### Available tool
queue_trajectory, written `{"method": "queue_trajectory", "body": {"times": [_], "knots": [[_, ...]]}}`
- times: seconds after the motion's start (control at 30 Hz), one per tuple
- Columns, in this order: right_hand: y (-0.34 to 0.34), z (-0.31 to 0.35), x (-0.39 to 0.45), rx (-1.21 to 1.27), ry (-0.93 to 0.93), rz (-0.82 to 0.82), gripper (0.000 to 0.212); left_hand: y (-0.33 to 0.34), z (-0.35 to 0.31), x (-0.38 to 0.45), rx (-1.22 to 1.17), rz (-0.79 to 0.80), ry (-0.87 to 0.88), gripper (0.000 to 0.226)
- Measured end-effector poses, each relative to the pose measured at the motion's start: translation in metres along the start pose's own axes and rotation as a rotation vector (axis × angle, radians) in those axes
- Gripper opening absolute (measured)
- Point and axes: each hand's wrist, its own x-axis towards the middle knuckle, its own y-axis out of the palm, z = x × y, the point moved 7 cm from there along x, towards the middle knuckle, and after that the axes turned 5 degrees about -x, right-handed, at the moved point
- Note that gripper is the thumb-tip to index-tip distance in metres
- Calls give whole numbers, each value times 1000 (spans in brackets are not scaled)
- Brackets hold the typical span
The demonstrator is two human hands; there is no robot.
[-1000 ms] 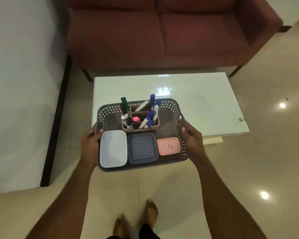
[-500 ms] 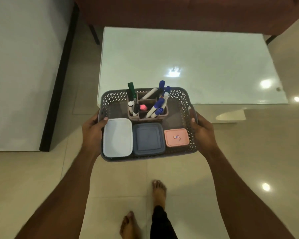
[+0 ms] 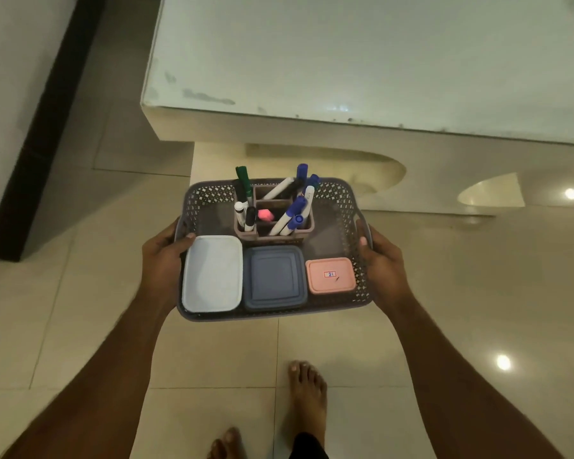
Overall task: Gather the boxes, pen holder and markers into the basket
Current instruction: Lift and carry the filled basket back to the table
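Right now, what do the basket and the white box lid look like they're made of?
The basket looks like moulded plastic, grey and matte: its walls are pierced with a regular lattice of small holes and its rim is rounded. The white box lid also looks like plastic, smooth with a soft sheen, rounded corners and a raised edge. Neither can be confirmed by sight alone.

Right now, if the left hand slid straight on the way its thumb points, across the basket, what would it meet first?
Probably the white rectangular lidded box: the left hand has its thumb over the grey perforated plastic basket rim, nearly touching that box's corner.
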Motion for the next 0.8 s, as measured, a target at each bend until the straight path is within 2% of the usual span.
{"method": "queue_trajectory", "body": {"times": [0.17,0.4,0.6,0.8], "knots": [[8,-57,52,-7,-4,-32,33,7,43,53,-23,35,41,32],[20,-104,136,-10,-41,-105,30,32,65,137,-32,64,115,32],[24,-111,202,0,-166,-62,30,61,65,190,-45,84,158,31],[23,-104,260,5,-208,-117,26,92,61,244,-20,85,209,27]]}}
